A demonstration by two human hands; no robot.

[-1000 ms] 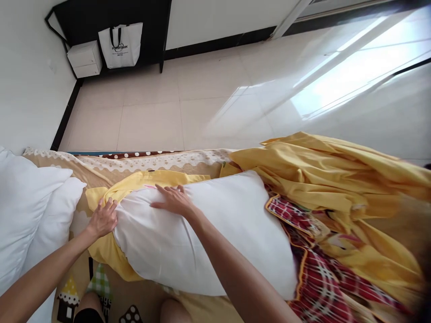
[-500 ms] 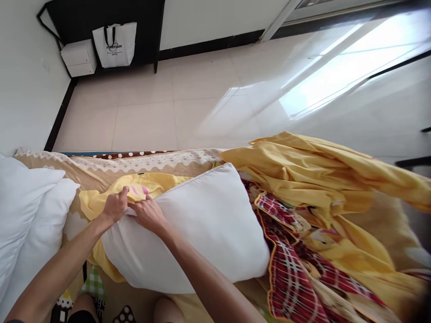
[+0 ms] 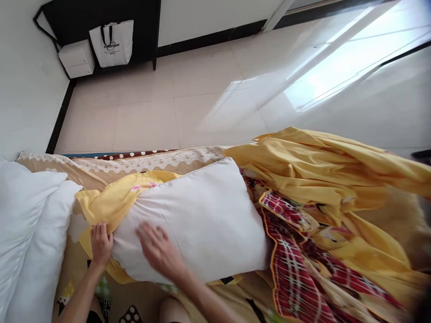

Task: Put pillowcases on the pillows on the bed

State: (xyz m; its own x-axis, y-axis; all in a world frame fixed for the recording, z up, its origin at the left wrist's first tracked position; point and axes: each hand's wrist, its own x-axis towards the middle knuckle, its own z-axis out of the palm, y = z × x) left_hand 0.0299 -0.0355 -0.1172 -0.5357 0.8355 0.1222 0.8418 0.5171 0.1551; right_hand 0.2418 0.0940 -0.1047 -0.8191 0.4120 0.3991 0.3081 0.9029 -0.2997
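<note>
A white pillow [image 3: 202, 220] lies across the bed, its left end inside a yellow pillowcase [image 3: 116, 204] with a bit of pink print. My left hand [image 3: 102, 246] grips the pillowcase's edge at the pillow's left end, fingers curled over the cloth. Over the white pillow, a little to the right, is my right hand [image 3: 160, 249]. It holds nothing, and its fingers are apart and slightly blurred by motion. Whether it touches the pillow I cannot tell.
White pillows or folded bedding [image 3: 30, 224] lie at the left. A yellow cloth [image 3: 323, 157] and a red plaid cloth [image 3: 292, 269] are heaped at the right. Beyond the bed's edge is a tiled floor [image 3: 144, 121], with a white bag [image 3: 112, 45] and a white box [image 3: 77, 58] against the wall.
My hands were together at the pillowcase's upper edge. The left has moved down to its lower side, and the right has come away, down and to the right over the pillow.
</note>
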